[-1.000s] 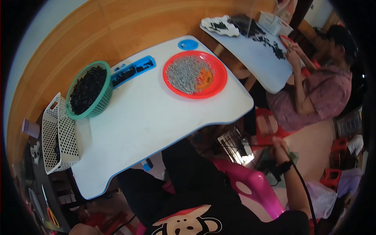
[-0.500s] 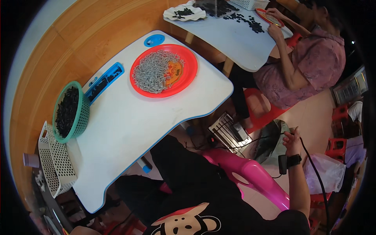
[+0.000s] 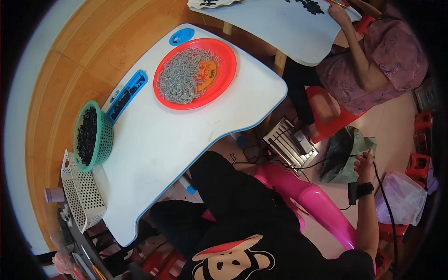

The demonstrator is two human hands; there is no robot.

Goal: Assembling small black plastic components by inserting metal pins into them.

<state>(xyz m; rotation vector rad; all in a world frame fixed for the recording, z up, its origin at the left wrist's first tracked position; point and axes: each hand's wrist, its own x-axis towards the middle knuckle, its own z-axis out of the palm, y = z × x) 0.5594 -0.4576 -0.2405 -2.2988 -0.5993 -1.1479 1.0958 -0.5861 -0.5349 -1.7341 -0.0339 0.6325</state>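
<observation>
My right hand [image 3: 365,164] is raised at the right, its fingers curled about a thin black cable [image 3: 352,156]. A black band with a small box [image 3: 360,190] circles that wrist, and the cable hangs down past the forearm. My left hand is out of view. On the white table [image 3: 154,154] before me lies a red plate [image 3: 227,70] heaped with small grey pieces [image 3: 179,77]. Further left are a blue tray [image 3: 127,96] of black pieces and a green basket [image 3: 103,140] full of dark pieces.
A metal-grilled heater [image 3: 289,144] and a pink plastic chair [image 3: 303,193] are beside my legs. Another person [image 3: 373,70] sits on a red stool [image 3: 333,114] at a second table [image 3: 280,30]. A white perforated basket [image 3: 84,196] adjoins the left table edge.
The view has shifted, so the tables and the plate sit higher and the chair further right. My right hand still has the cable. A bit of bare arm at the lower left is gone.
</observation>
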